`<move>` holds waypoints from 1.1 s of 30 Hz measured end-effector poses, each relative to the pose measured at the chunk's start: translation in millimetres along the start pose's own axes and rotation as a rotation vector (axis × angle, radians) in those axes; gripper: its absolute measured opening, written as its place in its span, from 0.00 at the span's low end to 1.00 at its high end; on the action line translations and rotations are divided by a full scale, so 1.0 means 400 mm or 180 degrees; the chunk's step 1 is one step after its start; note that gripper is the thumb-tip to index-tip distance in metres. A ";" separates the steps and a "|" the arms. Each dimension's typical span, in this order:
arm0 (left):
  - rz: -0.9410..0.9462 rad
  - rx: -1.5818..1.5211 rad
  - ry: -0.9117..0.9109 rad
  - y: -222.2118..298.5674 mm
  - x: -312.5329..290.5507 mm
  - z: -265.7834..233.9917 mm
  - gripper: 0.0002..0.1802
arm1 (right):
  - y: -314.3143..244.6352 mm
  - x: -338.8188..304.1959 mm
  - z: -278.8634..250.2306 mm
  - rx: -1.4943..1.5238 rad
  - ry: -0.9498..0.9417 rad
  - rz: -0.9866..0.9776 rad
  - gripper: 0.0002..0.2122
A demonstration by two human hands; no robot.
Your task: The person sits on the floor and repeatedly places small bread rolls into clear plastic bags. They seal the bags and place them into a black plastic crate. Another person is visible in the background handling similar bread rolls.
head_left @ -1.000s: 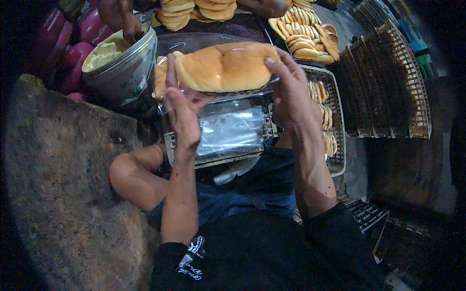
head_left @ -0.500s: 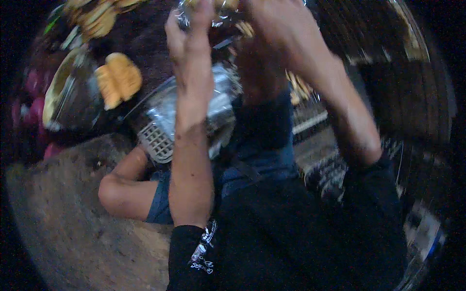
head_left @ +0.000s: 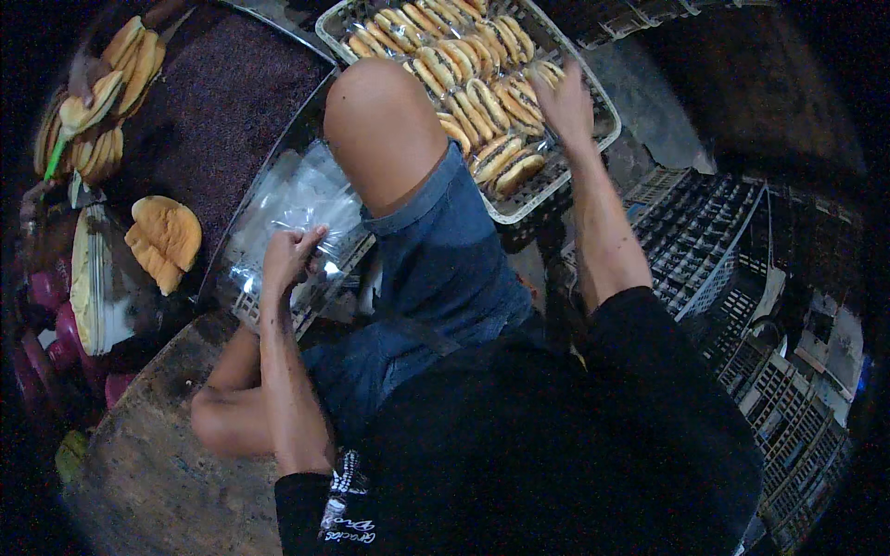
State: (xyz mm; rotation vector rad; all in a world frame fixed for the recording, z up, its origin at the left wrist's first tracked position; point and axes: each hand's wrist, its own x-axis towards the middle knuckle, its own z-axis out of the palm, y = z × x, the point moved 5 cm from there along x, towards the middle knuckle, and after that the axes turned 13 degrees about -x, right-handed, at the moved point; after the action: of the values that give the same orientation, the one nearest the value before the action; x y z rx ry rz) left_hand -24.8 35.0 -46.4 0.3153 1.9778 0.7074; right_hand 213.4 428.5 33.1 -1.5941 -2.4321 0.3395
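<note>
My left hand (head_left: pixel 295 255) has thumb and forefinger closed on a clear plastic bag (head_left: pixel 301 190), the top of a flat stack of bags. The stack lies over a pale lattice basket (head_left: pixel 248 304) beside my raised knee. Farther off to the right, my right hand (head_left: pixel 565 104) is at the right side of a pale plastic crate (head_left: pixel 607 120). Its fingers are closed around a bag of filled buns (head_left: pixel 549 74), partly hidden by the hand. Rows of bagged buns with dark filling (head_left: pixel 487 102) fill the crate.
A wide tray of dark purple filling (head_left: pixel 222 93) lies at far left. A split bun (head_left: pixel 165 239) rests at its near edge. Another person's hand (head_left: pixel 85 82) is at sliced buns (head_left: pixel 139 65), by a green-handled tool (head_left: pixel 56 156). Stacked dark crates (head_left: pixel 695 232) stand right.
Both hands were together at the top with a clear bag of buns. They have parted: the left came down to the bag stack, the right went to the bun crate. My view has shifted.
</note>
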 end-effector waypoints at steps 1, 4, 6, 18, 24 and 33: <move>-0.0067 -0.0490 0.0005 0.005 -0.018 -0.002 0.28 | -0.127 0.025 -0.083 0.0581 0.0703 -0.0637 0.28; 0.0719 -0.2054 0.0536 0.051 -0.117 -0.057 0.24 | -0.541 -0.055 -0.196 0.1583 -0.0926 -0.2727 0.24; 0.1914 -0.2764 0.1272 0.094 -0.204 -0.124 0.24 | -0.674 -0.262 -0.191 -0.0041 -0.1519 -0.3164 0.29; 0.2516 -0.5109 0.1285 0.158 -0.215 -0.138 0.19 | -0.571 -0.372 -0.069 0.3716 -0.2274 -0.0349 0.10; 0.2486 -0.3670 0.3737 0.089 -0.357 -0.291 0.12 | -0.757 -0.428 -0.181 0.2493 -0.0857 -0.1951 0.15; 0.1925 -0.5214 0.4222 -0.064 -0.233 -0.368 0.40 | -0.935 -0.378 0.158 0.2454 -0.1371 -0.2360 0.30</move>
State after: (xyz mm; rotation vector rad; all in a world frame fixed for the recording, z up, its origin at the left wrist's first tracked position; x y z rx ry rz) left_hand -104.9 -82.5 57.7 -0.8015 1.4779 3.1208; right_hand -71.6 140.0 79.6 -0.2916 -2.4639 1.3452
